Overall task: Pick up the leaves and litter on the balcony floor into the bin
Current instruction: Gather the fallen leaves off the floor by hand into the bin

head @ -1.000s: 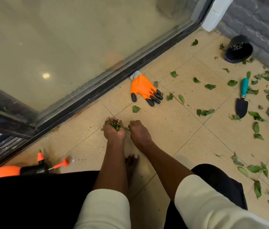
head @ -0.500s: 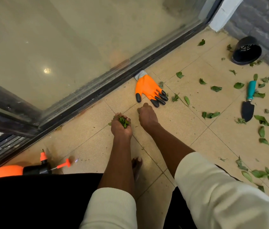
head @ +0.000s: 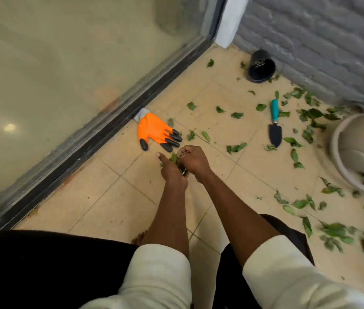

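Just beside the orange glove [head: 154, 130], the left hand [head: 173, 172] cups a clump of leaves [head: 175, 159], forefinger straight. The right hand [head: 193, 162] pinches into it with curled fingers. Most leaves lie beyond the trowel [head: 274, 126]; the job looks barely begun.

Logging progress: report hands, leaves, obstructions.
Left hand grips leaf bunch; right hand pinching leaves in. Orange glove just ahead. Bin not visible.

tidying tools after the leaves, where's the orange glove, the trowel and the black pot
orange glove [head: 152, 128], head view, on the orange palm.
trowel [head: 275, 133], head view, on the black blade.
black pot [head: 261, 66], head view, on its dark body, lying on its side by the wall.
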Demonstrator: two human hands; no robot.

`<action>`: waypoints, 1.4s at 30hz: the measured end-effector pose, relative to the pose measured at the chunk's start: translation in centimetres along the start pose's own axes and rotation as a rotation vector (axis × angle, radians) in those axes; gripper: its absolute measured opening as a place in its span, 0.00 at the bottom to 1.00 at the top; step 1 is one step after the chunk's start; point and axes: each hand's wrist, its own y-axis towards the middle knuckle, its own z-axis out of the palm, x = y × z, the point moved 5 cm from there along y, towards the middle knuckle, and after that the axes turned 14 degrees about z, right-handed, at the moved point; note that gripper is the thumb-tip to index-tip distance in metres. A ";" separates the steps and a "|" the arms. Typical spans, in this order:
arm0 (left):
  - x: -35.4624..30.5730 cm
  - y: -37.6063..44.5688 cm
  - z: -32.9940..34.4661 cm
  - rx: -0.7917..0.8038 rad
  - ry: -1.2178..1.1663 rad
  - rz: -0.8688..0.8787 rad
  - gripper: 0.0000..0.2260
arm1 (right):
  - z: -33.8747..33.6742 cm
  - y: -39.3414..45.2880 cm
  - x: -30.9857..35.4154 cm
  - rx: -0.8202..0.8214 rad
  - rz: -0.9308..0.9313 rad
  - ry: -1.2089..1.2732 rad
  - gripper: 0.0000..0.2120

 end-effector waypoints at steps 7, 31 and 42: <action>3.6 -2.6 8.6 0.316 0.152 -0.096 0.15 | -8.9 -0.1 1.0 -0.096 0.051 -0.103 0.09; -0.2 0.0 25.8 0.580 1.082 -0.022 0.11 | -16.5 9.7 -3.8 -0.250 0.358 -0.275 0.34; 2.6 3.0 27.0 0.529 0.939 -0.196 0.10 | -9.7 11.1 -4.2 -0.410 -0.017 -0.518 0.14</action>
